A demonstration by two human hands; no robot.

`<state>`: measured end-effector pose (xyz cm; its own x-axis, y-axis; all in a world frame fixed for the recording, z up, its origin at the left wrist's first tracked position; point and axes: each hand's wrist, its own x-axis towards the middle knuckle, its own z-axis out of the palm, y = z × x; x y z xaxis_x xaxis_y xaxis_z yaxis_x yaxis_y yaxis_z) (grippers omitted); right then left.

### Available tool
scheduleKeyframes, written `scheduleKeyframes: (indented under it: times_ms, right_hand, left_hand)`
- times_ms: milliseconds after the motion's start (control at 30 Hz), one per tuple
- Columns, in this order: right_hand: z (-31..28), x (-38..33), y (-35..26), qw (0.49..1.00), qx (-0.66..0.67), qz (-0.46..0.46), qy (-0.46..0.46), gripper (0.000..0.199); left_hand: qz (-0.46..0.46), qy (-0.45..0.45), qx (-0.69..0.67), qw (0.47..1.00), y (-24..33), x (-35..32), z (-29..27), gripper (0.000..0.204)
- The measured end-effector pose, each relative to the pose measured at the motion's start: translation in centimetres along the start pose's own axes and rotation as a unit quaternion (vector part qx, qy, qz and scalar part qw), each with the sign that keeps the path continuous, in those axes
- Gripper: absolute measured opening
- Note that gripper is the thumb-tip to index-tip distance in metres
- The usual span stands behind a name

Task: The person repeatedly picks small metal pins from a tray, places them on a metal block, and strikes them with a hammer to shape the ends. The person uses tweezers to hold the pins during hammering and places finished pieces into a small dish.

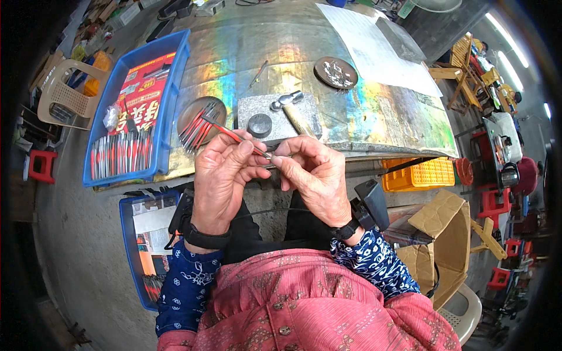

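Observation:
My left hand pinches a slim red-and-black pen-shaped tool, its dark end pointing up and left and its metal tip toward my right hand. The thumb and fingers of my right hand are pressed together at that tip; whatever lies between them is too small to make out. Just beyond my hands, a grey slab carries a hammer with a wooden handle and a round black block. A round dish of similar red and silver tools sits left of the slab.
At the left stands a blue tray with rows of red tools and a red printed sheet. A brown dish holds small silvery pieces, near white paper. Right of my legs are a yellow crate and a cardboard box.

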<state>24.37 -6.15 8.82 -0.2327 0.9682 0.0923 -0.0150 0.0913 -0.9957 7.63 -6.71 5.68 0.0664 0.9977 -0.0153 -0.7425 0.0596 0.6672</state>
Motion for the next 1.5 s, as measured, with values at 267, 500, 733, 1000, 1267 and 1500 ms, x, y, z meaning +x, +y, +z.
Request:
scheduleKeyframes:
  times_ms: [267,500,733,1000,1267,1500]
  right_hand:
    - [0.4,-0.4,0.4,1.000,-0.013,0.001,0.007,0.006]
    - [0.9,-0.5,0.6,1.000,0.009,0.013,0.022,0.005]
    - [1.9,-0.7,1.0,0.998,0.023,-0.015,0.063,0.005]
    - [2.0,-0.2,1.9,0.994,-0.059,-0.041,0.086,0.003]
    - [0.1,1.0,1.7,0.939,-0.287,-0.178,0.065,0.009]
    - [-3.0,1.3,0.6,0.808,-0.527,-0.250,0.081,0.023]
  left_hand:
    - [-0.016,0.012,-0.026,0.999,-0.1,-0.3,-0.4,0.018]
    - [-0.011,0.012,-0.024,1.000,-0.3,-0.4,-0.6,0.017]
    - [0.030,0.031,-0.003,0.999,-1.1,-0.5,-0.1,0.016]
    - [0.061,0.042,0.038,0.997,-1.5,0.1,-0.2,0.016]
    - [0.069,0.041,0.067,0.995,-0.8,1.8,-0.4,0.015]
    - [0.139,0.036,0.222,0.965,0.0,4.8,-1.8,0.015]
